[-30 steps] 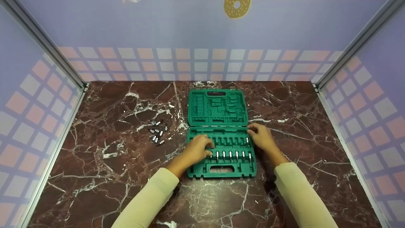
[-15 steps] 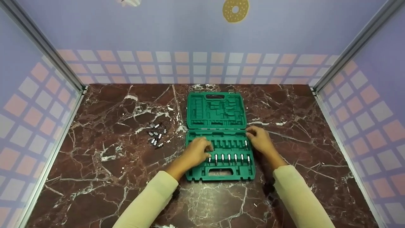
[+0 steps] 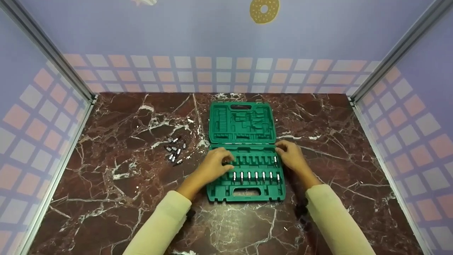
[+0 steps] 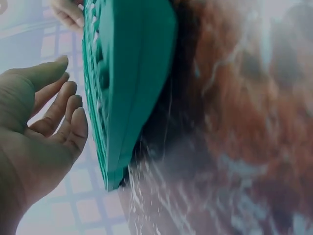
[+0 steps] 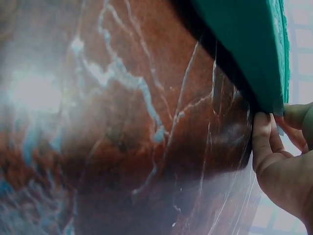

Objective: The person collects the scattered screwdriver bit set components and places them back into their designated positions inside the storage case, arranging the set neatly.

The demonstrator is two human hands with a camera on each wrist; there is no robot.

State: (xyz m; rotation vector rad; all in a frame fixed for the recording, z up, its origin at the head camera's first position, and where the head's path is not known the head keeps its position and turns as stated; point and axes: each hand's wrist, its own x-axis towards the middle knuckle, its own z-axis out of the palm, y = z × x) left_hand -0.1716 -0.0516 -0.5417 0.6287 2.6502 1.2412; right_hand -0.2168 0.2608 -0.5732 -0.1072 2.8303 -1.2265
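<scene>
Case (image 3: 253,168) edge is pinched in the right hand (image 3: 292,155), table (image 3: 339,159) stretching outward from it. Left hand (image 3: 213,163), thumb and fingers apart, hovers near the metal bits (image 3: 249,176).

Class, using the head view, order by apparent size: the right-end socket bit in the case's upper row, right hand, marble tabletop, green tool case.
Marble tabletop
Green tool case
Right hand
Right-end socket bit

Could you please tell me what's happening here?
A person is handling an open green case of metal bits. The right grip holds its right edge near the hinge; the left grip, loosely curled and empty, is over its left side. Seven bits show in the front row, one behind; loose bits lie on the table.
</scene>
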